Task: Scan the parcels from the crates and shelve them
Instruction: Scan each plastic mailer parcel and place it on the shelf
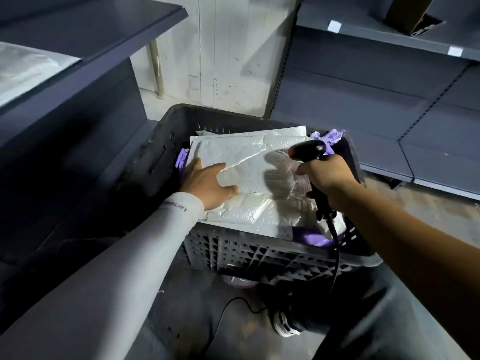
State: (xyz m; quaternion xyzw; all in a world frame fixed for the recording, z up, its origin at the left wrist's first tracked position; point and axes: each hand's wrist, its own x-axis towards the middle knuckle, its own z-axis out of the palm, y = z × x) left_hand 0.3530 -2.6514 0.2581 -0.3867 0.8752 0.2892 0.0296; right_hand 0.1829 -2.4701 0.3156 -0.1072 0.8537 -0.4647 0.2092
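Observation:
A grey plastic crate [166, 141] stands on the floor in front of me, filled with white bubble-mailer parcels and purple ones at the edges. My left hand [207, 183] lies with spread fingers on the top white parcel [241, 157], at its left edge. My right hand [330, 175] grips a black barcode scanner [311, 149] by its handle, held above the crate's right side with its head pointing left over the parcels. The scanner's cable [337, 255] hangs down over the crate's front wall.
Dark grey metal shelving [389, 100] stands to the right with white labels on its edges and a cardboard box [413, 14] on top. Another shelf unit on the left carries a white parcel [26, 66]. A pale wall is behind the crate.

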